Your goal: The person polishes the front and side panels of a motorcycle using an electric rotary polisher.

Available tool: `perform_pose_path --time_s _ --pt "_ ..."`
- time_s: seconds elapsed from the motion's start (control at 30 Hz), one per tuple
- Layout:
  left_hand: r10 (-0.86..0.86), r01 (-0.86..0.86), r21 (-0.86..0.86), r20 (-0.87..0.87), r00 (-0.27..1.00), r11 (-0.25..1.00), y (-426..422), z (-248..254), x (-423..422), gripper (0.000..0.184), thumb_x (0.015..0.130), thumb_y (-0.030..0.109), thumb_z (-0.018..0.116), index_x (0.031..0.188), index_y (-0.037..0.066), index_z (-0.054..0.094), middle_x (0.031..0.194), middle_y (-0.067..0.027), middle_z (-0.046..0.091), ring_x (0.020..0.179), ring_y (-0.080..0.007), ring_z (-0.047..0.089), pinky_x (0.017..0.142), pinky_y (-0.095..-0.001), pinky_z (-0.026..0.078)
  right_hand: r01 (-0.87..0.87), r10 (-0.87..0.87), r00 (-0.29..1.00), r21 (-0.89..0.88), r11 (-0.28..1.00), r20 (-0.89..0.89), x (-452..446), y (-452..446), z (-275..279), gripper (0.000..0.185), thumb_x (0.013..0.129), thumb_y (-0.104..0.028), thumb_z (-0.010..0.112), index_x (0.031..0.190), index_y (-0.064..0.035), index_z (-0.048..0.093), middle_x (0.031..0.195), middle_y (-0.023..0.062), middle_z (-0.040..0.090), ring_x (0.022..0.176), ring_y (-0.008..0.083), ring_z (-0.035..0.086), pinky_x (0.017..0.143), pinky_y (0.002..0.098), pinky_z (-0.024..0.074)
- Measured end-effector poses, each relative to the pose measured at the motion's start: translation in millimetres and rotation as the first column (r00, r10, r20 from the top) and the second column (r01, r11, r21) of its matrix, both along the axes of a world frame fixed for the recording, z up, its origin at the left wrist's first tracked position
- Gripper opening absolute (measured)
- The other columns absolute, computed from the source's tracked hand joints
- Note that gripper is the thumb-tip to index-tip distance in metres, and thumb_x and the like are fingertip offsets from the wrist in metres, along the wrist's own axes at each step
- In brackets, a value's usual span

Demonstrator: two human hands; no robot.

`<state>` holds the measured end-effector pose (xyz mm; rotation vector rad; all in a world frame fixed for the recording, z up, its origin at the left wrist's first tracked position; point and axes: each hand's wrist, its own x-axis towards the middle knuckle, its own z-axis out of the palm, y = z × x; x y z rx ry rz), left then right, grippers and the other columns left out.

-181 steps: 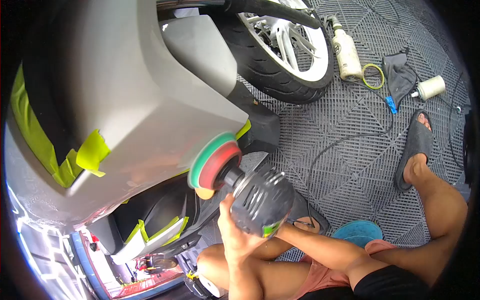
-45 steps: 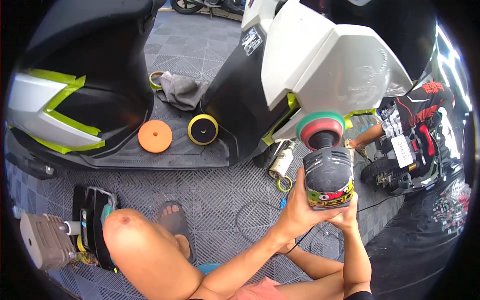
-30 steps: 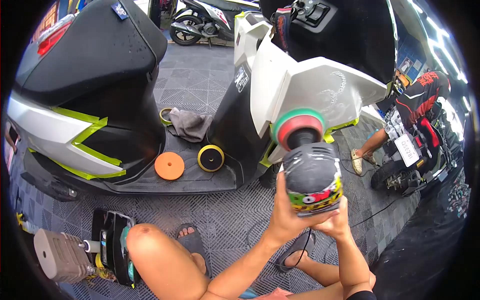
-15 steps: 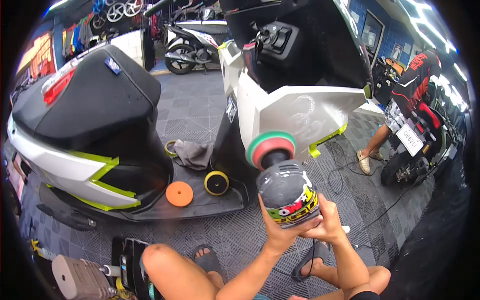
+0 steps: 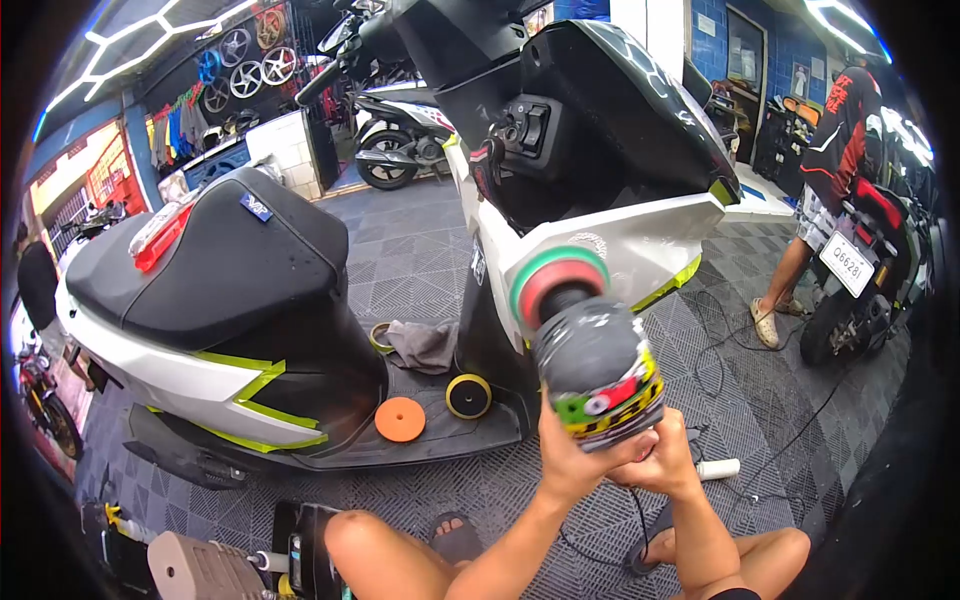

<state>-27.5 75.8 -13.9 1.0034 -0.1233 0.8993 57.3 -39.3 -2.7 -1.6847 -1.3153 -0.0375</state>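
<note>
Both hands are wrapped around a polisher point(image 5: 592, 350), a dark tool with bright multicoloured graphics. My left hand point(image 5: 580, 455) grips its near left side, and my right hand point(image 5: 665, 458) closes around the right side and rear. At the far end, the blurred green-and-red pad point(image 5: 525, 290) overlaps the scooter's white front panel point(image 5: 650, 222). Whether it presses flat there cannot be made out. Pale swirl marks show on the panel just above the pad. Yellow-green tape point(image 5: 672, 285) lines the panel's lower edge.
On the scooter's footboard lie an orange pad point(image 5: 400, 419), a black-and-yellow pad point(image 5: 468, 397) and a grey cloth point(image 5: 425, 346). A power cord point(image 5: 790, 440) crosses the floor at right, near a white cylinder point(image 5: 718, 469). A person point(image 5: 840, 140) stands beside another motorcycle.
The view has tilted upward and shifted left. Against the panel, the polisher's pad has moved up and now covers part of the swirl marks. Both hands keep their hold.
</note>
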Motion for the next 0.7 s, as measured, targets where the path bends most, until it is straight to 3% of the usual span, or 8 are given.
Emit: perform_pose_path --time_s 0.07,0.1,0.2,0.37,0.5,0.57,0.6,0.7 --pt "-0.191 0.191 0.03 -0.015 0.982 0.981 9 9 -3 0.069 0.061 0.003 0.085 0.121 -0.004 0.051 0.113 -0.0142 0.062 0.102 -0.0227 0.062 0.09 -0.0356 0.052 -0.012 0.024 0.984 0.071 0.997 -0.174 -7 3 1 0.078 0.056 -0.031 0.085 0.116 0.0058 0.052 0.09 0.0167 0.068 0.08 0.0273 0.069 0.072 0.0349 0.053" --pt "-0.165 0.166 -0.041 0.031 0.986 0.985 4 3 -1 0.069 0.063 0.004 0.085 0.121 -0.005 0.049 0.108 -0.0122 0.064 0.093 -0.0195 0.065 0.083 -0.0319 0.054 -0.025 0.03 0.992 0.038 0.999 -0.126 -8 3 3 0.081 0.056 -0.03 0.085 0.12 0.0066 0.051 0.092 0.0168 0.068 0.081 0.0268 0.069 0.073 0.0345 0.053" --pt "-0.22 0.243 -0.124 0.175 0.96 0.962 1 5 -4 0.064 0.066 0.003 0.081 0.123 -0.004 0.051 0.111 -0.0142 0.063 0.1 -0.0208 0.064 0.089 -0.0338 0.052 -0.048 0.049 0.999 0.027 0.998 -0.012 -11 3 13 0.09 0.059 -0.029 0.085 0.131 0.0071 0.044 0.095 0.0172 0.068 0.084 0.0267 0.069 0.075 0.033 0.053" --pt "-0.18 0.186 -0.084 0.072 0.981 0.979 3 14 -2 0.042 0.065 0.006 0.084 0.101 -0.003 0.065 0.095 -0.0084 0.068 0.088 -0.0168 0.065 0.081 -0.0307 0.052 -0.057 0.058 0.995 0.015 0.998 -0.085 -15 2 21 0.09 0.059 -0.03 0.086 0.13 0.0059 0.044 0.095 0.0182 0.068 0.085 0.0276 0.069 0.075 0.0329 0.0529" --pt "-0.122 0.131 -0.068 0.115 0.986 0.989 1 -14 -1 0.067 0.068 0.009 0.083 0.125 -0.005 0.049 0.116 -0.0135 0.061 0.102 -0.0212 0.062 0.091 -0.0354 0.05 -0.036 0.036 0.999 0.011 0.999 -0.012 -12 4 26 0.081 0.056 -0.033 0.085 0.117 0.0076 0.051 0.09 0.0173 0.066 0.08 0.0302 0.068 0.071 0.0343 0.0523" --pt "-0.091 0.094 -0.052 0.064 0.994 0.994 -3 -22 -1 0.068 0.065 0.006 0.084 0.123 -0.005 0.05 0.114 -0.0133 0.062 0.101 -0.0207 0.062 0.089 -0.0346 0.051 -0.044 0.044 0.996 -0.007 0.999 -0.076 -10 -1 25 0.079 0.053 -0.032 0.084 0.115 0.0065 0.054 0.088 0.0147 0.067 0.075 0.0285 0.069 0.068 0.033 0.052" --pt "-0.099 0.1 -0.023 0.029 0.995 0.995 -3 -16 0 0.069 0.064 0.006 0.084 0.123 -0.005 0.049 0.113 -0.0138 0.062 0.1 -0.0204 0.062 0.088 -0.0341 0.052 -0.044 0.053 0.976 0.045 0.998 -0.212 -9 -1 25 0.075 0.052 -0.032 0.085 0.111 0.0062 0.057 0.091 0.0137 0.068 0.076 0.0265 0.069 0.072 0.0328 0.0522" --pt "-0.114 0.119 0.06 -0.082 0.99 0.991 -2 -1 -4 0.073 0.062 0.004 0.086 0.122 -0.007 0.047 0.112 -0.015 0.061 0.098 -0.0203 0.063 0.084 -0.0325 0.053 -0.098 0.113 0.978 0.097 0.99 -0.174 1 -5 5 0.081 0.059 -0.04 0.086 0.116 0.0077 0.052 0.089 0.0152 0.065 0.079 0.0271 0.068 0.069 0.0326 0.0524"
